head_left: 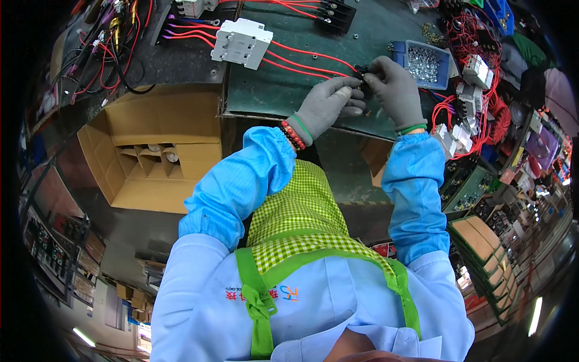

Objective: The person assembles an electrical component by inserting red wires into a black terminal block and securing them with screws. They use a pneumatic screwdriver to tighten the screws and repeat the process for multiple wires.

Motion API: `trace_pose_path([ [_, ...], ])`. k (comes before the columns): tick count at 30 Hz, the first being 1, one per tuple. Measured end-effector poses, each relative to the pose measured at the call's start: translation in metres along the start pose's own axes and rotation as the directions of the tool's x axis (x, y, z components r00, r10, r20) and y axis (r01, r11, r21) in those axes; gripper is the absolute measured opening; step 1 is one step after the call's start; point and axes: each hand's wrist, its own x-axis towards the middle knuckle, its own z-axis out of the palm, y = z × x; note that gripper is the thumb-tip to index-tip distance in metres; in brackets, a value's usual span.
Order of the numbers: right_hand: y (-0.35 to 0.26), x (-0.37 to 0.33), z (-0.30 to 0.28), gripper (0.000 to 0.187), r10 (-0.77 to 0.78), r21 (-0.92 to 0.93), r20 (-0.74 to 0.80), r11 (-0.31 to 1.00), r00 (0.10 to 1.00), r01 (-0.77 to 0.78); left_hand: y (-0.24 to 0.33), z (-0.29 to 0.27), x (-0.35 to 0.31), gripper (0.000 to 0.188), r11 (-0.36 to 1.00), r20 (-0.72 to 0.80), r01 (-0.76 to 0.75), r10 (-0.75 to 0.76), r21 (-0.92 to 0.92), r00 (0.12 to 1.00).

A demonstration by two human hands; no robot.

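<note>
Both my hands wear grey gloves and meet at the near edge of the green-topped bench (289,90). Between their fingertips sits a small black terminal block (360,70), partly hidden, where red wires (313,55) end. My right hand (395,90) closes its thumb and forefinger on the block. My left hand (329,105) is closed beside it, its forefinger reaching the wire ends; whatever lies in its fingers is hidden. Left of my hands, the red wires run out of a white circuit breaker (242,43), which lies on the bench.
Right of my hands stands a blue bin (449,65) of small metal hardware. Beyond it are more white breakers (476,71) with tangled red wires. Another black terminal block (335,15) lies at the back. An open cardboard box (163,114) with dividers sits below the bench at left.
</note>
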Motion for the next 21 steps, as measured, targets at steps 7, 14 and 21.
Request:
trace_pose_path([
  [7, -0.021, -0.028, -0.012, 0.017, -0.017, 0.150, -0.185, 0.988, 0.983, 0.045, 0.004, 0.000, -0.007, 0.049, 0.980, 0.045, -0.008, 0.018, -0.199, 0.999],
  [14, -0.050, -0.061, 0.000, 0.018, -0.110, 0.199, -0.187, 0.969, 0.976, 0.147, 0.015, 0.009, -0.012, 0.088, 0.835, 0.073, 0.079, -0.046, -0.545, 0.996],
  [21, -0.039, -0.062, 0.015, 0.020, -0.195, -0.029, -0.192, 0.981, 0.962, 0.193, 0.011, 0.012, -0.013, 0.088, 0.881, 0.107, 0.141, -0.104, -0.451, 0.989],
])
